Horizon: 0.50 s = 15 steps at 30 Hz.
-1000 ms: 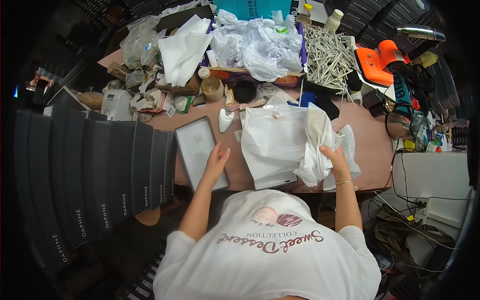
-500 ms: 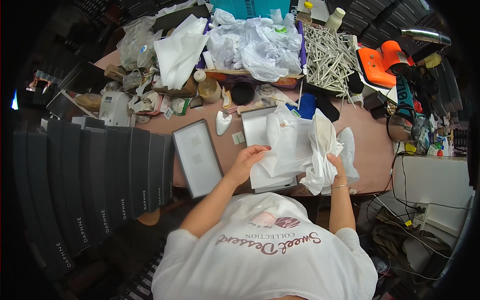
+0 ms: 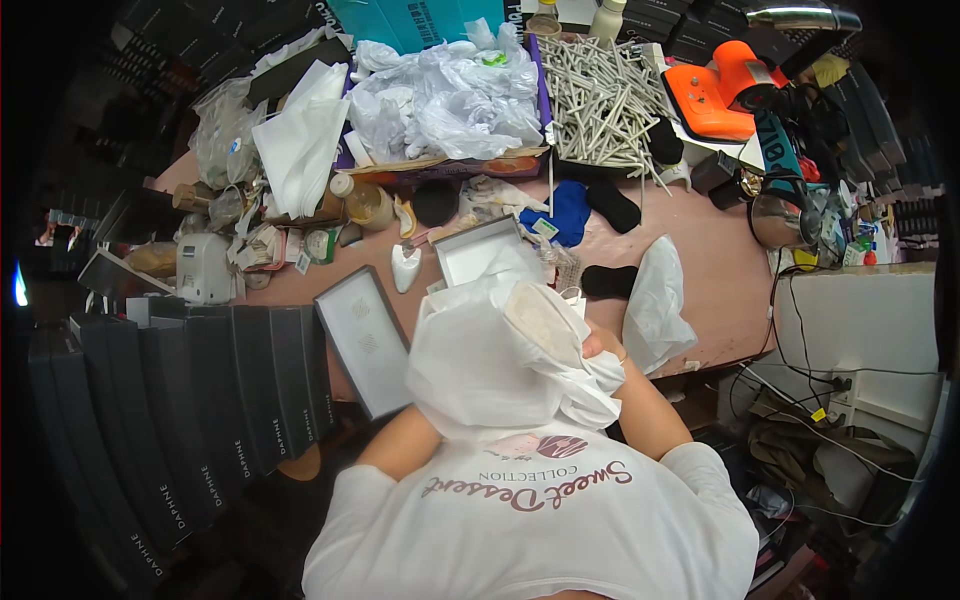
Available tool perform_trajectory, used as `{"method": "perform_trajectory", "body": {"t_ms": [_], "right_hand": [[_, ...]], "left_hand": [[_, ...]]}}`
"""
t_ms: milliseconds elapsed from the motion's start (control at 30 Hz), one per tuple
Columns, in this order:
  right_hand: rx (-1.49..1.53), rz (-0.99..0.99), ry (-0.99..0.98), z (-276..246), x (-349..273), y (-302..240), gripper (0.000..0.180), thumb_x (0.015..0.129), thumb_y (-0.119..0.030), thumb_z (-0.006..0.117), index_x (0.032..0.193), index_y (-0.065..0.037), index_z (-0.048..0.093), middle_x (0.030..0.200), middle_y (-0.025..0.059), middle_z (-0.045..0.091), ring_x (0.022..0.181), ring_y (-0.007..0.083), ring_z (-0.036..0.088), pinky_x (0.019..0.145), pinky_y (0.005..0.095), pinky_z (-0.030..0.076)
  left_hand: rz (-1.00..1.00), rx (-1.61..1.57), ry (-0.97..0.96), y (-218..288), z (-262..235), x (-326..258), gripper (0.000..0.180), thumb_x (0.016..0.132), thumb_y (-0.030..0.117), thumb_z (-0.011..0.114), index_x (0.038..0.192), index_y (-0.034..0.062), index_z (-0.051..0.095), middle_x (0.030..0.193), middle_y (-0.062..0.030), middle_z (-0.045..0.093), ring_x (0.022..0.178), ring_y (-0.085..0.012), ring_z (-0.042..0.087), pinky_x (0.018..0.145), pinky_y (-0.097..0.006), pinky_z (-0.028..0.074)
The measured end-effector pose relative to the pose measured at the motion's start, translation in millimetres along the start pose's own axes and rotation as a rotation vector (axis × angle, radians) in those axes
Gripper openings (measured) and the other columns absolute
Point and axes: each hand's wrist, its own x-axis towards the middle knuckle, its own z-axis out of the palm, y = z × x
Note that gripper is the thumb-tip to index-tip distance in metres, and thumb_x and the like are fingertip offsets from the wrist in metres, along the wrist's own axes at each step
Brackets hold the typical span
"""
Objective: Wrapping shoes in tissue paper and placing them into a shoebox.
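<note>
Close to my chest, a bundle of white tissue paper [image 3: 460,350] is held up. A beige oval surface [image 3: 540,315], like a shoe sole, shows at its right part. My right hand [image 3: 602,345] grips the bundle's right side, fingers partly hidden in the paper. My left hand is hidden behind the paper; only its forearm shows. Just beyond the bundle stands an open grey shoebox [image 3: 478,252], partly covered by the paper. To the left lies a grey box lid [image 3: 365,340], inner side up. A white plastic bag [image 3: 660,305] lies right of my right hand.
Dark shoeboxes [image 3: 200,400] are stacked at left. Along the back are a carton of crumpled plastic bags [image 3: 450,100], a tray of white sticks [image 3: 605,105] and an orange device [image 3: 715,105]. A small white shoe-shaped piece [image 3: 405,268] and black pads [image 3: 608,282] lie on the table.
The tissue bundle has come toward my chest and left, away from the box. My left hand has gone out of sight behind it. The plastic bag now lies apart. The view has shifted.
</note>
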Motion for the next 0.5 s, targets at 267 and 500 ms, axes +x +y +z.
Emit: {"method": "perform_trajectory", "body": {"t_ms": [267,500], "right_hand": [[-0.332,0.033,-0.203,9,22,-9,0.087,0.058,-0.010,0.076,0.134,0.004,0.037,0.127,0.0122,0.051,0.115,0.0206,0.050,0.100,0.0321,0.035],[-1.039,-0.224,0.481,12,-21,-120,0.072,0.065,-0.022,0.075,0.125,0.006,0.045,0.115,0.0129,0.058,0.104,0.0201,0.056,0.092,0.0316,0.042]], "left_hand": [[0.441,0.146,0.245,34,-23,-44,0.029,0.090,0.015,0.054,0.114,-0.0014,0.053,0.106,-0.0092,0.059,0.092,-0.0174,0.059,0.078,-0.031,0.050],[0.677,0.806,0.820,84,-47,-123,0.025,0.085,0.011,0.061,0.104,-0.0053,0.058,0.093,-0.0082,0.063,0.081,-0.0160,0.060,0.073,-0.029,0.048]]}}
